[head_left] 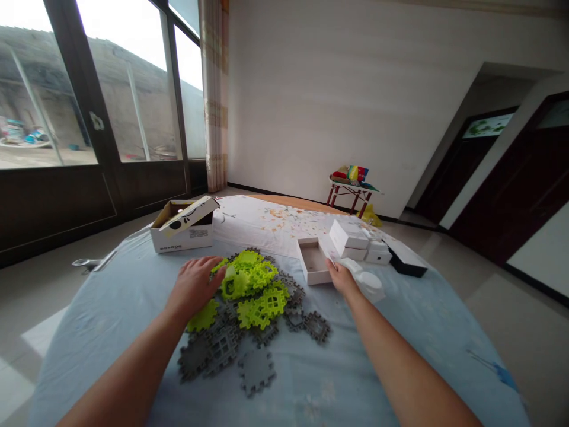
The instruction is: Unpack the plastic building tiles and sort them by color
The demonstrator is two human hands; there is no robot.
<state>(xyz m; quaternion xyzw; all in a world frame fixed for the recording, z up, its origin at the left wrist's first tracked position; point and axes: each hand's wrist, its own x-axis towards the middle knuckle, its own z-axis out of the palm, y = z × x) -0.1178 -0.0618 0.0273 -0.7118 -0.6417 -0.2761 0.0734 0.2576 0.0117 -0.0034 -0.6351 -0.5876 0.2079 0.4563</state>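
My left hand [193,286] rests at the left side of a pile of bright green interlocking plastic tiles [253,273]. Its fingers are stretched out and touch the pile's edge, not visibly closed round a piece. Dark grey interlocking tiles [220,350] of the same notched shape lie under and in front of the green ones. With thumb and fingers, my right hand [341,276] grips the right side of a shallow white open box [319,276], which stands behind and to the right of the pile. The box's inside looks bare.
A white carton [184,237] with its flap up stands back left. Right of my right hand are crumpled white packaging [370,283], small white boxes [353,240] and a black-and-white box [406,261]. A blue flowered cloth [311,379] covers the round table. A small side table [352,188] stands by the wall.
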